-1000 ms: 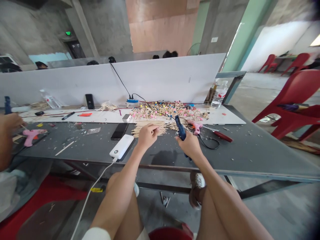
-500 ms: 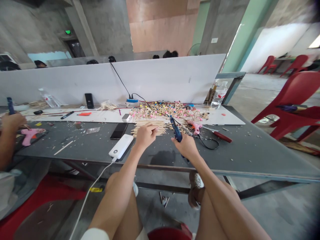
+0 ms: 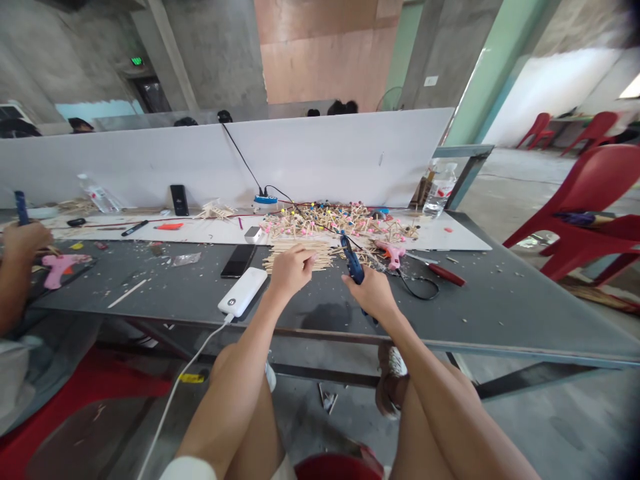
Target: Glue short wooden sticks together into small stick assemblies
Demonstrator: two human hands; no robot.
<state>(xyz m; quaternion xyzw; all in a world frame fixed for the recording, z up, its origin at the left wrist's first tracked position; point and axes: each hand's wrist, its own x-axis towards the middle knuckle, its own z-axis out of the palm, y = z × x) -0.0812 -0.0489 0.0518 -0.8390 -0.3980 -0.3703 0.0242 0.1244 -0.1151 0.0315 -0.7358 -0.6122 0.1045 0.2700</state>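
My left hand (image 3: 293,270) is closed above a pile of thin wooden sticks (image 3: 324,255), its fingertips pinched together; what they hold, if anything, is too small to make out. To its right, my right hand (image 3: 373,290) grips a blue plier-like tool (image 3: 353,261) that points up and away from me. Part of the tool is hidden by my fingers, and its lower end shows below the hand. Behind both hands spreads a heap of short sticks with coloured balls on them (image 3: 330,220).
Right of my hands lie a pink glue gun (image 3: 391,253) and a red-handled tool (image 3: 447,273). On the left are a white power bank (image 3: 243,292) with its cable and a black phone (image 3: 239,261). At far left, a co-worker's hand (image 3: 25,239) holds a blue tool.
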